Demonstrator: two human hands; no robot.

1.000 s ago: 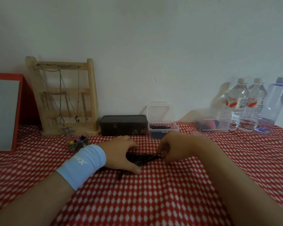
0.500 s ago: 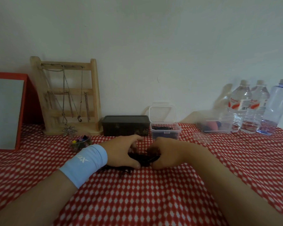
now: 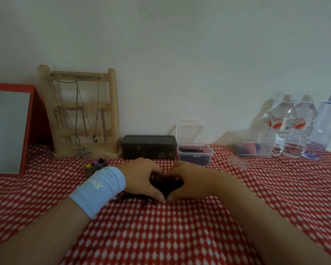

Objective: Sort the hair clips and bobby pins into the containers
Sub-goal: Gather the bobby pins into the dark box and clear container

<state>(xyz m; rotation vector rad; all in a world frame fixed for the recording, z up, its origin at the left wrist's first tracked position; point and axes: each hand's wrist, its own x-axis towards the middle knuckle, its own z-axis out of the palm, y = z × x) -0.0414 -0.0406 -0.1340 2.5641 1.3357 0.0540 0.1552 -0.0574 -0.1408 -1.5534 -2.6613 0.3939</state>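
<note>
A dark pile of bobby pins (image 3: 165, 185) lies on the red checked cloth, ringed by both hands. My left hand (image 3: 139, 178) curls round its left side and my right hand (image 3: 191, 180) curls round its right side, thumbs nearly touching at the front. A few pins (image 3: 134, 197) stick out under my left wrist. Behind stands a small clear box (image 3: 196, 155) with its lid up and black pins inside. A small clear cup of colourful clips (image 3: 95, 166) sits to the left. A clear tub (image 3: 254, 148) with pink and dark items is at the right.
A closed dark box (image 3: 148, 147) sits behind my hands. A wooden jewellery stand (image 3: 82, 113) with hanging chains and a red-framed mirror (image 3: 10, 129) are at the back left. Three water bottles (image 3: 302, 127) stand at the back right. A round clear lid (image 3: 238, 162) lies on the cloth.
My right hand moved left to meet my left hand, and both now cup the pile of pins together. The view has shifted slightly.
</note>
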